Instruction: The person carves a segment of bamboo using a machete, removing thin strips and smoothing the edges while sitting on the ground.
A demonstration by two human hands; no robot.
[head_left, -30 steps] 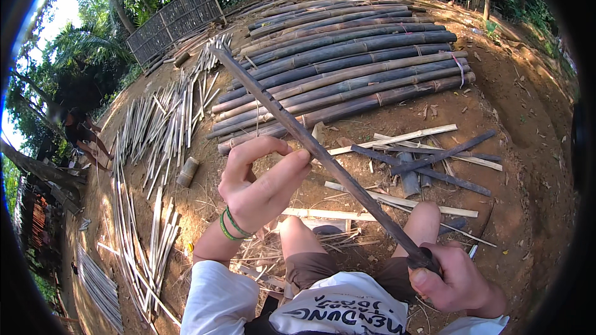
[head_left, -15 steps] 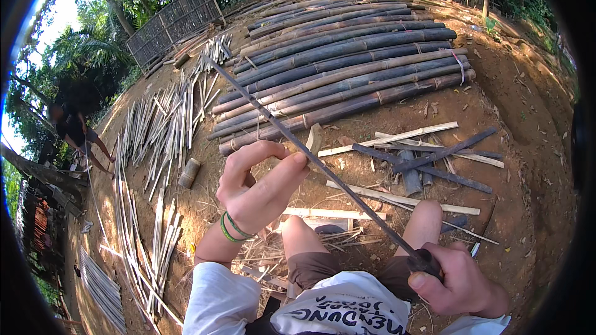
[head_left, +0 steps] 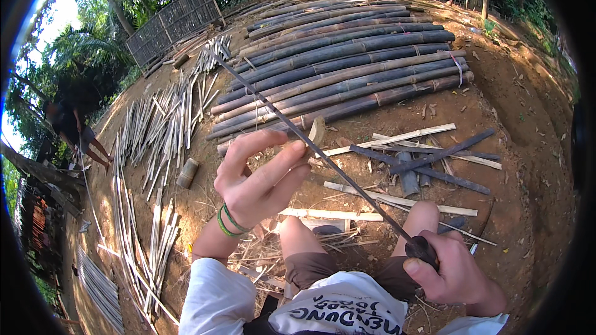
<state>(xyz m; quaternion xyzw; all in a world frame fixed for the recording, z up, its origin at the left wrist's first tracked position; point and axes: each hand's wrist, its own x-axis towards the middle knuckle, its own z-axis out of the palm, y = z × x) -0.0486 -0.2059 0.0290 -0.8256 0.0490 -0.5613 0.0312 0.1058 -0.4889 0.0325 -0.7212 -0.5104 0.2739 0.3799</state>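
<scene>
My right hand (head_left: 456, 267) is closed round the dark handle (head_left: 422, 252) of a long machete. Its narrow dark blade (head_left: 358, 186) slants away to the upper left, across my view of the ground. My left hand (head_left: 261, 177), with green bands at the wrist, is pinched at the middle of the blade. Between its fingertips and the blade shows a small pale curved piece (head_left: 317, 130), perhaps stone or wood; which cannot be told. The fingers partly hide it.
Thick dark bamboo poles (head_left: 347, 62) lie in rows ahead. Split pale strips (head_left: 155, 118) spread over the ground at left, near a short bamboo piece (head_left: 187, 174). Crossed dark and pale slats (head_left: 428, 164) lie right of centre. Another person (head_left: 69, 127) stands at far left.
My left hand and the pale piece have shifted slightly along the blade toward the handle. The machete stays almost in place. The person at left has moved slightly.
</scene>
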